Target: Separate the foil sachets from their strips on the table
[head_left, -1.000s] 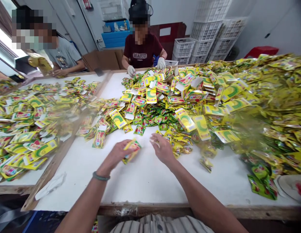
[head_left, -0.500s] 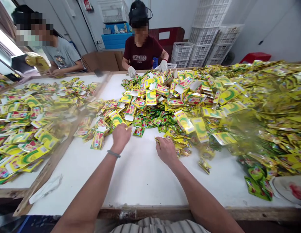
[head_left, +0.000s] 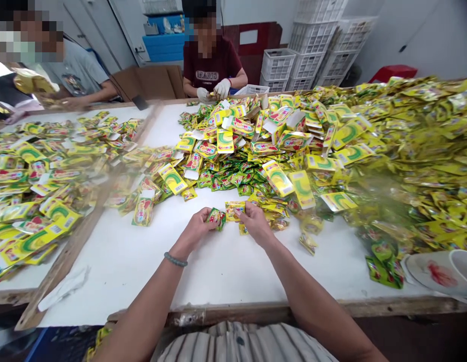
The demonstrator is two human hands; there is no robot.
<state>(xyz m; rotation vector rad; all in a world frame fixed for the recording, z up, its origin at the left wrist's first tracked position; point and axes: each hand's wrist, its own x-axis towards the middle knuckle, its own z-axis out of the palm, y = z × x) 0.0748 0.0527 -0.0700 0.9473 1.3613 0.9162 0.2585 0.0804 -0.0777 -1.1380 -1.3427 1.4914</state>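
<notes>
My left hand (head_left: 198,227) is closed on a small green sachet (head_left: 217,219) with red print, held just above the white tabletop. A yellow sachet (head_left: 234,210) is pinched between the thumb and fingers of my right hand (head_left: 256,224). The two sachets are close together, with a narrow gap between them. Beyond my hands lies a heap of small green sachets (head_left: 233,173), with yellow open-ended boxes (head_left: 277,177) on and around it. More yellow sachets (head_left: 269,203) lie just past my right hand.
A wooden strip (head_left: 77,249) divides the table at left, with yellow boxes (head_left: 60,223) piled beyond it. Yellow packets (head_left: 433,166) cover the right side. A floral white cup (head_left: 440,271) lies at the right edge. Two people work across the table; white crates (head_left: 312,65) stand behind.
My left hand has picked up a green sachet from the table and come nearer the middle. My right hand has lifted a yellow sachet. The co-worker's gloved hands have come together.
</notes>
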